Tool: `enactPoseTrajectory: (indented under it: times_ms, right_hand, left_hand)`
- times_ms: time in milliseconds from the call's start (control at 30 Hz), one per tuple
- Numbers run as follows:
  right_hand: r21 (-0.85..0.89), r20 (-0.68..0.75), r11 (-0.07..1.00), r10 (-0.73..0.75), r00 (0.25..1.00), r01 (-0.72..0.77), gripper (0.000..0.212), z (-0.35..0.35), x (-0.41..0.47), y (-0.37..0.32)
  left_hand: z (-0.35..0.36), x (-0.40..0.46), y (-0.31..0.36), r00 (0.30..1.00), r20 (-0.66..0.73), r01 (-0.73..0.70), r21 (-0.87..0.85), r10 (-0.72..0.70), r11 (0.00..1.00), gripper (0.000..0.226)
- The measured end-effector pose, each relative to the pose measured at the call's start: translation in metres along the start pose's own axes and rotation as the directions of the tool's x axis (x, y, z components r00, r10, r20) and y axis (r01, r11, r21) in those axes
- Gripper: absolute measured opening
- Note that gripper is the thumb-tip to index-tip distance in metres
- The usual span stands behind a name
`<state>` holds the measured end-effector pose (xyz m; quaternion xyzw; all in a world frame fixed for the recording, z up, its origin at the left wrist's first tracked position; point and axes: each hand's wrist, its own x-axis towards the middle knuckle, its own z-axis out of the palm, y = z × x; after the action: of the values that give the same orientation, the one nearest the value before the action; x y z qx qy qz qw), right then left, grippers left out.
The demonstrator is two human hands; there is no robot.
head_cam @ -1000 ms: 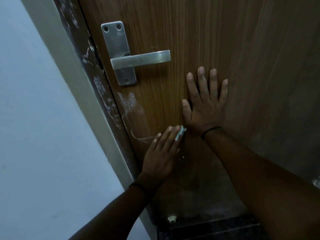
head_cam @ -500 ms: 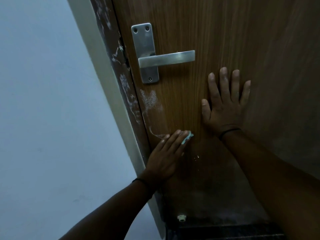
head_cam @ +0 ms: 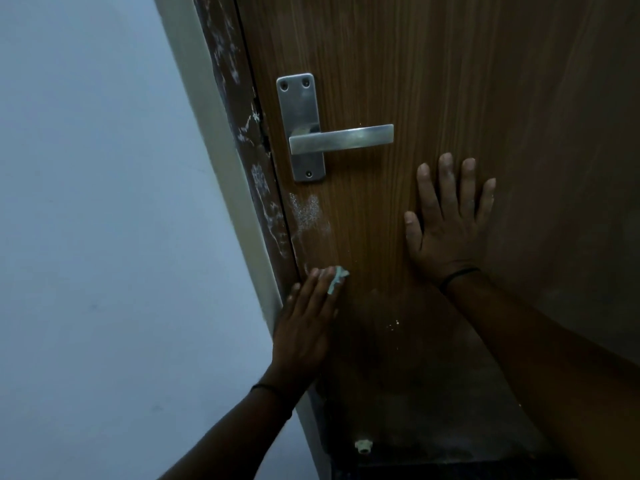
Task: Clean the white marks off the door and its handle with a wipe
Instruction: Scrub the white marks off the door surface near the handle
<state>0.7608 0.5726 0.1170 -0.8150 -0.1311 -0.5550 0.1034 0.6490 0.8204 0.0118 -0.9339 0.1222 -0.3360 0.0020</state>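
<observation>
Left hand (head_cam: pixel 304 327) flat on door (head_cam: pixel 450 81), fingers straight, pressing small wipe (head_cam: pixel 336 278) to rub white marks (head_cam: pixel 308 211) under handle (head_cam: pixel 341 138). Right hand (head_cam: pixel 446 223) spread flat, holding nothing, probably to keep door from swinging.

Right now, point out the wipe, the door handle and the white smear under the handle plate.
wipe (head_cam: pixel 336 278): head view, on the crumpled bit showing past the left fingertips.
door handle (head_cam: pixel 346 137): head view, middle of the lever.
white smear (head_cam: pixel 307 212): head view, densest speckled patch.
</observation>
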Motion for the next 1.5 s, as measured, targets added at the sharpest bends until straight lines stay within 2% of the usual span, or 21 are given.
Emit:
enactPoseTrajectory:
  times_ms: [67,133,233,267,300,367,433,667,800,933,1100,1300,1500]
  right_hand:
    - [0.010,0.015,1.000,0.003,1.000,-0.004,0.065,-0.005,0.000,-0.002]
    - [0.022,0.037,1.000,0.017,0.999,-0.017,0.065,-0.009,0.000,-0.006]
    - [0.029,0.059,0.999,0.038,0.998,-0.039,0.066,-0.014,0.001,-0.012]
    - [0.029,0.068,0.998,0.048,0.997,-0.050,0.066,-0.014,0.001,-0.013]
    - [0.033,0.075,0.998,0.055,0.996,-0.058,0.066,-0.015,0.001,-0.013]
    - [0.039,0.077,0.998,0.052,0.996,-0.055,0.067,-0.016,0.001,-0.014]
    - [0.038,0.074,0.998,0.050,0.996,-0.053,0.068,-0.016,0.001,-0.014]
    - [0.026,0.085,0.999,0.026,0.996,-0.028,0.067,-0.017,0.000,-0.010]
    - [0.033,0.090,0.999,0.036,0.995,-0.039,0.067,-0.017,0.000,-0.011]
    - [0.031,0.092,0.999,0.032,0.995,-0.034,0.067,-0.018,0.001,-0.014]
    - [0.112,0.071,0.994,0.005,0.997,-0.013,0.070,-0.021,0.006,-0.015]
    - [0.155,-0.028,0.987,-0.028,0.999,0.032,0.065,-0.038,0.059,-0.020]
    - [0.085,-0.081,0.995,-0.053,0.995,0.060,0.067,-0.040,0.100,-0.042]
  left_hand:
    - [-0.003,-0.010,0.015,0.973,-0.010,0.229,-0.110,-0.231,0.967,0.062]
    - [-0.005,-0.010,0.038,0.898,0.026,0.434,-0.211,-0.439,0.876,0.063]
    - [-0.009,0.009,0.074,0.776,0.048,0.599,-0.367,-0.629,0.711,0.064]
    - [-0.012,0.017,0.082,0.765,0.047,0.604,-0.398,-0.642,0.691,0.064]
    - [-0.014,0.024,0.086,0.788,0.033,0.574,-0.403,-0.615,0.713,0.063]
    - [-0.015,0.033,0.084,0.868,-0.029,0.457,-0.344,-0.496,0.820,0.061]
    - [-0.013,0.038,0.078,0.909,-0.059,0.381,-0.281,-0.412,0.881,0.060]
    - [0.012,-0.004,0.076,0.870,0.003,0.471,-0.300,-0.493,0.830,0.062]
    - [0.025,-0.014,0.078,0.960,0.052,0.279,-0.142,-0.275,0.950,0.060]
    - [0.024,0.004,0.067,0.992,0.008,0.126,-0.079,-0.126,0.989,0.060]
    - [-0.015,0.060,0.052,0.968,-0.159,0.177,-0.099,-0.192,0.979,0.059]
    - [-0.057,0.100,0.037,0.857,-0.311,0.350,-0.232,-0.411,0.907,0.060]
    - [-0.053,0.096,0.034,0.854,-0.307,0.362,-0.229,-0.420,0.904,0.060]
